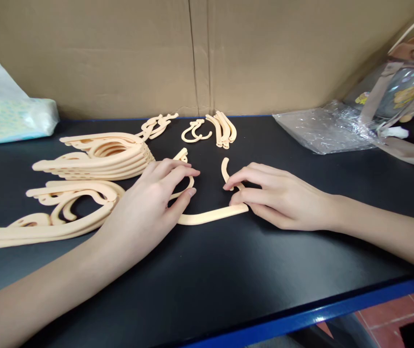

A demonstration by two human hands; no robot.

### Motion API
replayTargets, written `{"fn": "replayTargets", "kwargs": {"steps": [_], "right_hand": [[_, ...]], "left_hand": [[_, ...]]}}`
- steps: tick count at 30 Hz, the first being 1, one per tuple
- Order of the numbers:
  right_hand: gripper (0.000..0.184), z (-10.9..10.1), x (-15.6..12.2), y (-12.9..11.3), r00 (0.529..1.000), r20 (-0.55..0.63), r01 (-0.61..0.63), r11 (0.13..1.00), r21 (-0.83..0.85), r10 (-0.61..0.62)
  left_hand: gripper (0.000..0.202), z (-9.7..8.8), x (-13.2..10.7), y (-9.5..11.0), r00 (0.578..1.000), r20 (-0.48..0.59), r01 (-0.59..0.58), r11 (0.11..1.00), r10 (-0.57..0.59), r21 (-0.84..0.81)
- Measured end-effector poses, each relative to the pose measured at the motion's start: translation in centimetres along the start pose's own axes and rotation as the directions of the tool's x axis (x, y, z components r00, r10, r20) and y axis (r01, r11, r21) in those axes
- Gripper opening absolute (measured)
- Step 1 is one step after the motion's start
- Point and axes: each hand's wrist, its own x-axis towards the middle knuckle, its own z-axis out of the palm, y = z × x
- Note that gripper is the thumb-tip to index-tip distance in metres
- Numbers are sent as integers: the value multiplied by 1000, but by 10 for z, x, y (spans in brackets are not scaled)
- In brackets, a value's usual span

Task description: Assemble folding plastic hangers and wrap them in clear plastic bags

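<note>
My left hand [156,193] is low over the table with thumb and forefinger apart. It partly covers a cream plastic hook [191,182] and touches the near end of a long curved hanger arm [210,214]; the arm's left end is hidden. Another hanger piece [181,154] shows just beyond those fingers. My right hand [275,195] has its fingers bent around a small curved hook piece [225,168], whose lower part they hide. The right end of the long arm lies just under that thumb.
Stacked cream folding hangers [120,162] stand at the left, with more hangers [83,227] in front. Loose hooks [192,133] and several hanger arms [225,129] lie at the back. Tissue pack [18,116] is left; plastic bag [312,128] and bottle [391,92] right. Cardboard [120,58] stands behind.
</note>
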Motion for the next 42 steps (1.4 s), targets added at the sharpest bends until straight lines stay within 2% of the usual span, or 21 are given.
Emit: {"fn": "replayTargets", "kwargs": {"steps": [3, 6, 9, 11, 19, 25, 29, 36, 42], "right_hand": [[26, 0, -1, 0, 1000, 7, -22, 999, 28, 22], [18, 2, 0, 0, 998, -28, -50, 998, 44, 51], [43, 3, 0, 0, 995, -66, -72, 996, 47, 75], [51, 3, 1, 0, 994, -60, -86, 996, 31, 88], [31, 2, 2, -2, 998, -16, -60, 996, 61, 61], [40, 4, 1, -2, 999, -43, -19, 997, 75, 23], [39, 4, 1, -3, 999, -38, -11, 998, 68, 14], [41, 2, 1, -6, 999, -37, -26, 997, 66, 29], [40, 2, 3, -5, 999, -42, -27, 998, 54, 30]], "left_hand": [[28, 0, 0, 0, 1000, 2, -8, 1000, 8, 15], [28, -1, 0, 1, 1000, 0, -11, 999, 11, 30], [28, -2, 0, 3, 1000, -2, -12, 999, 12, 45], [29, -2, -1, 3, 1000, -3, -10, 999, 11, 53], [31, -4, 1, 4, 1000, 2, -6, 997, 6, 73], [44, -3, -1, 0, 998, -7, -68, 987, 70, 148], [55, -2, -2, -2, 996, 5, -94, 981, 95, 171], [55, -2, 0, 0, 995, -2, -102, 973, 104, 207], [43, -3, 0, 0, 988, -9, -139, 920, 153, 366]]}}
